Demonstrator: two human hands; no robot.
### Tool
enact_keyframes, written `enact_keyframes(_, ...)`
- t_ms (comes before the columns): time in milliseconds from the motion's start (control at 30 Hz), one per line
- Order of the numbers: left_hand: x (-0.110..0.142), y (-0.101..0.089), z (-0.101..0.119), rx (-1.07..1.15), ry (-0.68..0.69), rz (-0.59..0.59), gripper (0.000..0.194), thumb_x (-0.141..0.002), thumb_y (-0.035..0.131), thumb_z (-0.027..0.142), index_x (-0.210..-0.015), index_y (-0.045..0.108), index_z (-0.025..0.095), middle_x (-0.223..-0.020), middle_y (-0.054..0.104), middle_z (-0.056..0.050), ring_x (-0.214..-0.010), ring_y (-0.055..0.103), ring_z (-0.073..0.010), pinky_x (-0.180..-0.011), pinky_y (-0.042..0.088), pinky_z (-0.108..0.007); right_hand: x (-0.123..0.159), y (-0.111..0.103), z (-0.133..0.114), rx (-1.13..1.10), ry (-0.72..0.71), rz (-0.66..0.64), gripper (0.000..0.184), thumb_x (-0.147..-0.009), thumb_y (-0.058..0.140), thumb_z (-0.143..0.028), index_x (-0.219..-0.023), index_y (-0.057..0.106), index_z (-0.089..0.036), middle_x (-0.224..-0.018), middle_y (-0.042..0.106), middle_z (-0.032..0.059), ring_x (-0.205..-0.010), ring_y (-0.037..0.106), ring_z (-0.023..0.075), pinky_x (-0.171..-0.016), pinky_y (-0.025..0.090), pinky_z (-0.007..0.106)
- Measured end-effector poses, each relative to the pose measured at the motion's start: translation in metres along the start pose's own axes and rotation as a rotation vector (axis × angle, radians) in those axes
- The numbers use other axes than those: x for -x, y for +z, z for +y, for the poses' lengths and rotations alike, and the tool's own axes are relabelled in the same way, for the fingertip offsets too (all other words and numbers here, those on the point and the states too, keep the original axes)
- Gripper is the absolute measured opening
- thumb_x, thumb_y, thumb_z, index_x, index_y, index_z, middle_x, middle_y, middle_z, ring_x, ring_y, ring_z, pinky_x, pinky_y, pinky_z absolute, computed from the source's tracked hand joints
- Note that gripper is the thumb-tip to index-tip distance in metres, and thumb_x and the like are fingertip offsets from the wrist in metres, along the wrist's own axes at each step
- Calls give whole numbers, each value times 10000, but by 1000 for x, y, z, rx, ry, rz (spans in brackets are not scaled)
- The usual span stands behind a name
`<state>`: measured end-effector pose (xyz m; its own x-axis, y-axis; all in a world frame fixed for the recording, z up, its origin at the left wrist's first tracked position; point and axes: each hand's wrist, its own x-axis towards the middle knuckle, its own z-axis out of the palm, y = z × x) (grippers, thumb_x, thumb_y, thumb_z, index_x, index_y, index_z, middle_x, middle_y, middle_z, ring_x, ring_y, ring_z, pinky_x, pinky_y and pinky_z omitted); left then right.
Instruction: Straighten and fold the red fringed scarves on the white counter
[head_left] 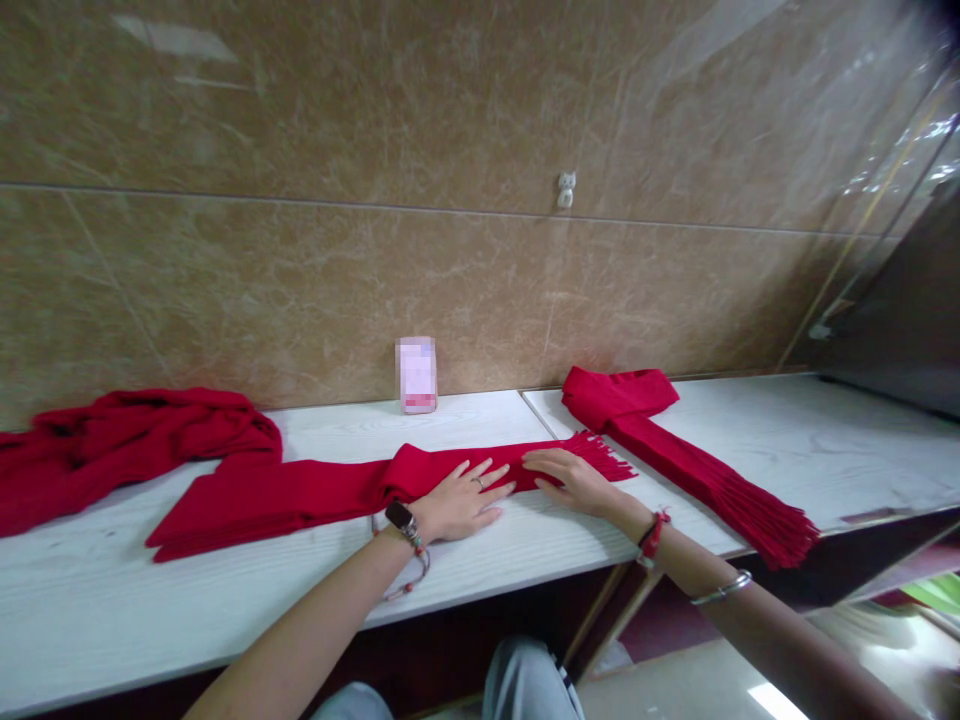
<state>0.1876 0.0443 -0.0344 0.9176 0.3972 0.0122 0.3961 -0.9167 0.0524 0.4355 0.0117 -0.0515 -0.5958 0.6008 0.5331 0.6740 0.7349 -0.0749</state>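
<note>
A red fringed scarf (300, 492) lies lengthwise in front of me, folded into a long band. Its fringe points right, and a raised fold stands near its middle. My left hand (463, 500) rests on the scarf with fingers spread. Just to the right, my right hand (571, 480) lies palm down on it near the fringe, fingers stretched out and slightly bent. Another red scarf (675, 460) lies folded at an angle on the right, its fringe at the front edge. On the left, more red cloth (150, 440) is heaped loosely and meets the folded scarf.
The white wood-grain counter (225, 610) runs along a brown marbled wall (300, 280). A phone-like object (418, 375), blurred out, leans upright against the wall. A small white cat-shaped hook (566, 189) is on the wall. A dark panel (892, 300) stands at the far right.
</note>
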Motion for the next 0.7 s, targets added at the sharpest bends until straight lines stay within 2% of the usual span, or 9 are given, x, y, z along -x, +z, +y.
enact_keyframes(133,2,2,2,-2,-10,36,460,-934,220,421,-1365,277,273,-1451,226,-30,-1336,135,-228,-1053,135,-476,-16,7,6,80,251,62,416,-890,373,-270,-1278,425,-132,-1273,490,161,-1219,401,239,-966,388,437)
enact_keyframes(200,3,0,3,17,-13,49,462,-936,209,420,-1368,270,268,-1445,245,-30,-1332,156,-212,-1055,151,-460,-23,15,7,124,319,9,453,-903,334,-293,-1322,364,-123,-1338,413,169,-1275,308,257,-987,346,475)
enact_keyframes(300,6,-2,6,15,-136,97,495,-934,210,421,-1389,220,228,-1446,237,-54,-1332,155,-221,-1054,156,-477,-27,28,8,169,317,-160,457,-908,316,-328,-1331,361,-158,-1361,392,140,-1279,296,266,-992,313,510)
enact_keyframes(367,8,-3,6,1,-310,110,519,-925,219,438,-1388,231,205,-1449,218,-81,-1330,139,-280,-1030,156,-543,-25,33,7,187,305,-226,454,-913,295,-335,-1326,373,-163,-1356,401,129,-1267,320,263,-998,299,514)
enact_keyframes(433,10,-2,5,-2,-425,84,526,-917,228,456,-1380,262,208,-1455,195,-93,-1322,127,-334,-1001,159,-595,-22,36,8,196,306,-243,459,-917,278,-337,-1330,368,-157,-1357,400,123,-1261,332,260,-1002,295,507)
enact_keyframes(700,10,-7,4,26,-430,4,494,-921,237,417,-1390,220,263,-1465,165,-75,-1323,106,-342,-988,148,-617,-25,30,7,190,309,-230,464,-922,266,-348,-1344,339,-168,-1375,372,128,-1283,289,260,-997,285,518)
